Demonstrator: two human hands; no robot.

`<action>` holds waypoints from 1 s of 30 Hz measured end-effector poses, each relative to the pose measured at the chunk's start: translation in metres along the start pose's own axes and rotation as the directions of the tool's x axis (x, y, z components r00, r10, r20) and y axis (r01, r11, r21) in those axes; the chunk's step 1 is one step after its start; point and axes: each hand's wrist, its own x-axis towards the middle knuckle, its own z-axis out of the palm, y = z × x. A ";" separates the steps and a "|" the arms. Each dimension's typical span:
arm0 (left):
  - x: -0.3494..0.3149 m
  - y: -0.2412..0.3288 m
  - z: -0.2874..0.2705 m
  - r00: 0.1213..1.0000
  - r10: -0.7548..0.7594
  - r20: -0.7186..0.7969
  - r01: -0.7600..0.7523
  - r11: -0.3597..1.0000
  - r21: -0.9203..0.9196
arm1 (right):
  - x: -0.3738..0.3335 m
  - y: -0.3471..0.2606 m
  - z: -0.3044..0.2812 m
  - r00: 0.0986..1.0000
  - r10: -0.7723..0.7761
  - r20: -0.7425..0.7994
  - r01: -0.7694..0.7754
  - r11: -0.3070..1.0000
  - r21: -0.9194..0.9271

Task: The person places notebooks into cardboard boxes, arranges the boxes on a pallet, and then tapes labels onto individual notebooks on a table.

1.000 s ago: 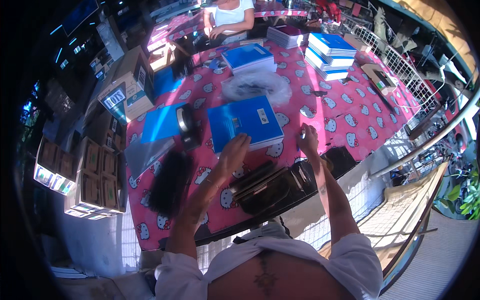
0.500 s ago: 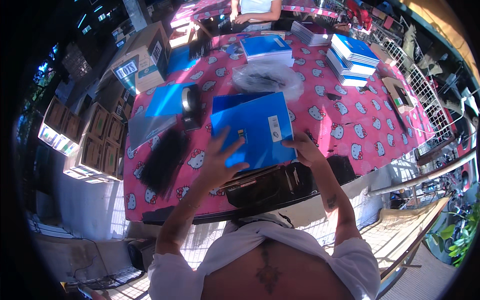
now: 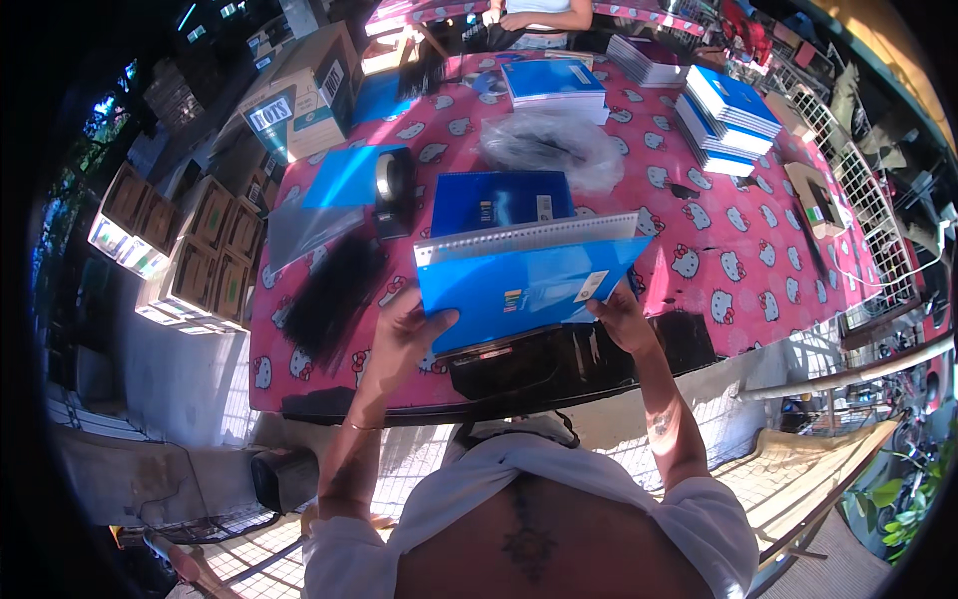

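Between my two hands is a blue-covered notebook (image 3: 509, 285), tilted up with its row of punched holes along the far edge and white pages showing behind the cover. My left hand (image 3: 407, 324) grips its near left corner, thumb on the cover. At the near right corner, my right hand (image 3: 624, 317) pinches the edge. Just beyond lies a darker blue notebook cover (image 3: 499, 195), flat on the table. A black punching or binding device (image 3: 509, 364) sits under the near edge, partly hidden. Left of it is a bundle of thin black strands (image 3: 334, 299).
Pink patterned cloth covers the table (image 3: 718, 235). Stacks of blue notebooks (image 3: 728, 120) stand at the far right, another blue stack (image 3: 554, 90) beyond a clear plastic bag (image 3: 549, 150). A tape roll (image 3: 395, 190) and cardboard box (image 3: 299, 95) are left. Another person (image 3: 544, 18) stands across.
My left hand has gone from lying spread on the cover to gripping the notebook's near left corner. The notebook has been tilted up, uncovering more of the dark blue cover behind.
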 end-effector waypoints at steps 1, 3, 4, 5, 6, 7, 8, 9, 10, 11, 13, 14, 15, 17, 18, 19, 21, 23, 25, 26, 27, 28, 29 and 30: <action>-0.004 0.001 0.003 1.000 0.022 0.005 -0.022 1.000 -0.015 | 0.000 0.002 0.002 0.999 -0.019 -0.036 0.020 1.000 0.022; -0.011 0.003 0.006 0.999 0.045 0.012 -0.044 0.999 -0.031 | -0.002 0.007 -0.006 1.000 -0.001 -0.006 0.002 0.999 0.038; -0.015 0.003 0.005 0.997 0.077 -0.008 -0.077 0.997 0.017 | -0.002 0.011 -0.009 1.000 0.015 0.020 -0.016 0.998 0.053; -0.018 0.002 0.004 0.994 0.110 -0.027 -0.108 0.992 0.065 | -0.003 0.013 -0.010 1.000 0.018 0.024 -0.019 0.998 0.052; -0.019 0.002 0.002 0.994 0.109 -0.032 -0.107 0.992 0.064 | -0.004 0.016 -0.009 0.998 0.049 0.046 -0.051 0.997 0.054; -0.021 0.003 0.000 0.993 0.109 -0.041 -0.104 0.988 0.115 | -0.005 0.019 -0.009 0.994 0.080 0.069 -0.084 0.995 0.056; -0.023 0.003 -0.003 0.992 0.110 -0.056 -0.100 0.981 0.168 | -0.005 0.022 -0.006 0.993 0.083 0.078 -0.088 0.995 0.057; -0.025 0.000 -0.008 0.992 0.111 -0.066 -0.098 0.981 0.170 | -0.005 0.026 -0.002 0.991 0.118 0.062 -0.120 0.992 0.044; -0.027 -0.009 -0.015 0.990 0.127 -0.064 -0.107 0.962 0.250 | -0.007 0.029 0.001 0.987 0.152 0.046 -0.153 0.988 0.031; -0.033 -0.017 -0.022 0.987 0.144 -0.075 -0.111 0.936 0.333 | -0.008 0.035 0.006 0.985 0.160 0.069 -0.162 0.986 0.031; -0.039 -0.035 -0.019 0.987 0.090 -0.130 -0.072 0.988 0.138 | -0.019 0.050 0.009 0.972 0.225 -0.061 -0.224 0.974 0.021; -0.043 -0.047 -0.017 0.986 0.036 -0.160 -0.046 0.997 -0.062 | -0.025 0.064 0.019 0.972 0.233 -0.036 -0.233 0.972 0.017; -0.048 -0.080 -0.015 0.976 -0.054 -0.210 0.031 0.993 -0.112 | -0.032 0.081 0.037 0.983 0.080 -0.164 -0.100 0.988 -0.116; -0.052 -0.130 -0.015 0.958 -0.092 -0.272 0.044 0.983 -0.179 | -0.034 0.086 0.062 0.972 -0.082 -0.220 0.033 0.975 -0.218; -0.047 -0.134 -0.011 0.964 -0.037 -0.262 -0.014 0.981 -0.192 | -0.034 0.091 0.059 0.977 -0.076 -0.200 0.033 0.977 -0.210; -0.042 -0.137 -0.008 0.959 -0.033 -0.282 -0.020 0.983 -0.184 | -0.034 0.092 0.051 0.978 -0.063 -0.200 0.016 0.973 -0.230; -0.029 -0.136 -0.008 0.974 -0.040 -0.221 0.029 0.998 -0.052 | -0.041 0.094 0.033 0.978 -0.039 -0.204 -0.012 0.970 -0.244; -0.021 -0.127 -0.021 0.991 -0.052 -0.122 0.052 0.999 -0.003 | -0.044 0.092 0.020 0.966 -0.069 -0.250 0.014 0.976 -0.216; -0.013 -0.143 -0.063 0.998 -0.039 -0.058 0.030 0.987 -0.156 | -0.044 0.088 0.030 0.959 -0.091 -0.268 0.031 0.975 -0.220; -0.006 -0.148 -0.097 0.961 -0.013 -0.275 0.035 0.997 0.074 | -0.042 0.087 0.037 0.949 -0.119 -0.294 0.052 0.972 -0.227; 0.005 -0.145 -0.126 0.886 0.063 -0.459 0.084 0.952 0.293 | -0.039 0.090 0.038 0.945 -0.126 -0.301 0.058 0.973 -0.225; 0.014 -0.145 -0.143 0.869 0.335 -0.365 0.208 0.423 0.882 | -0.041 0.096 0.033 0.943 -0.099 -0.318 0.031 0.977 -0.212; 0.007 -0.163 -0.163 0.907 0.285 -0.308 0.274 0.154 0.949 | -0.044 0.101 0.035 0.947 -0.057 -0.316 -0.003 0.983 -0.185; 0.003 -0.175 -0.172 0.915 0.271 -0.298 0.264 0.155 0.952 | -0.048 0.100 0.035 0.941 -0.050 -0.334 -0.013 0.983 -0.184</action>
